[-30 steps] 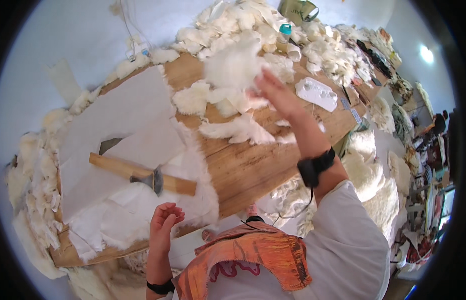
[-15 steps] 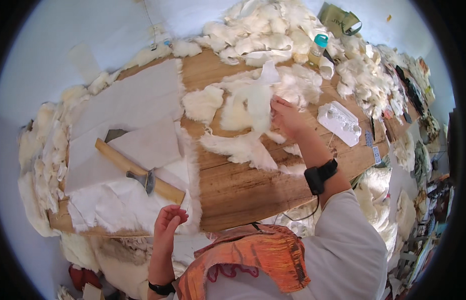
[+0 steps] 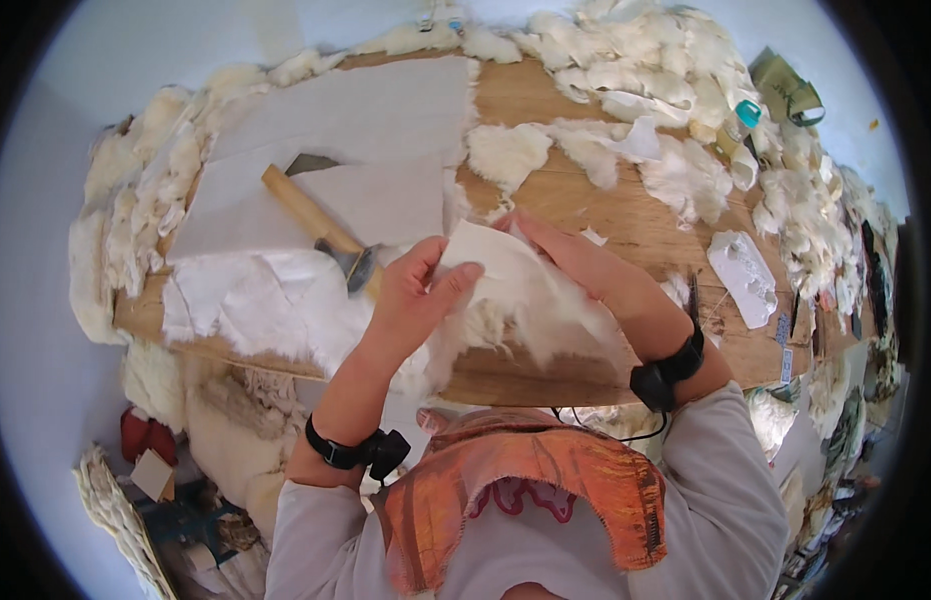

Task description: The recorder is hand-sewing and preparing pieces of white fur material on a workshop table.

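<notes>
In front of me a piece of white fur pelt is held up over the near part of the table, its pale skin side partly turned up and long fur hanging below. My left hand pinches its left edge between thumb and fingers. My right hand grips the far edge, with its fingertips partly hidden by the pelt. Just left of my left hand, a wooden bar lies aslant on the white sheets, a dark grey metal piece lying across it. Beyond my hands, loose fur pieces rest on the wooden table.
Large white sheets cover the table's left half. Fur heaps line the back and sides. To the right are a teal-capped bottle, a white foam tray and dark scissors-like handles. A green bag stands at the far right.
A fur piece has been lifted off the table and brought toward me. My left hand has risen from the table's near edge to grip it; my right has drawn back. The view has shifted.
</notes>
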